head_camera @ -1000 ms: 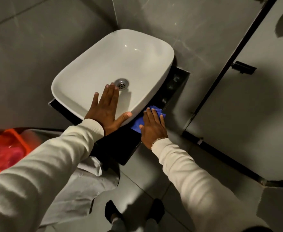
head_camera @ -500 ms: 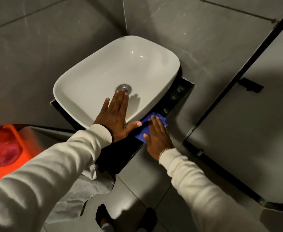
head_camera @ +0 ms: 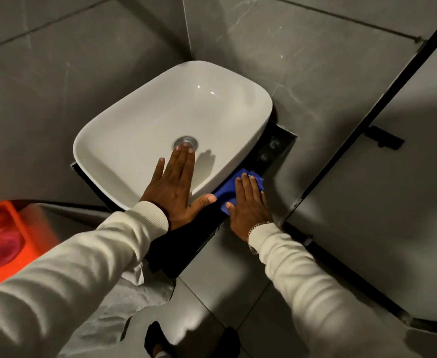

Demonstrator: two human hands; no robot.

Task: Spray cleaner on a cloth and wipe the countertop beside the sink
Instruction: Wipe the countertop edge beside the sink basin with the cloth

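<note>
Pressure mattered, I judged: right hand (head_camera: 249, 202) fingers (head_camera: 245, 182) lay spread, flat on blue cloth (head_camera: 225, 193) on black table (head_camera: 276, 148) beside sink (head_camera: 139, 130), left hand (head_camera: 172, 187) flat, bracing.

Narrow countertop (head_camera: 276, 148) strip beside sink (head_camera: 139, 130)

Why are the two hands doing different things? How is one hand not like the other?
The left hand lies flat on the white sink, with nothing under it but the basin; the right hand presses a blue cloth onto the dark countertop beside it. The left fingers reach toward the drain; the right fingers point along the counter. Both are spread flat, in cream sleeves.
</note>
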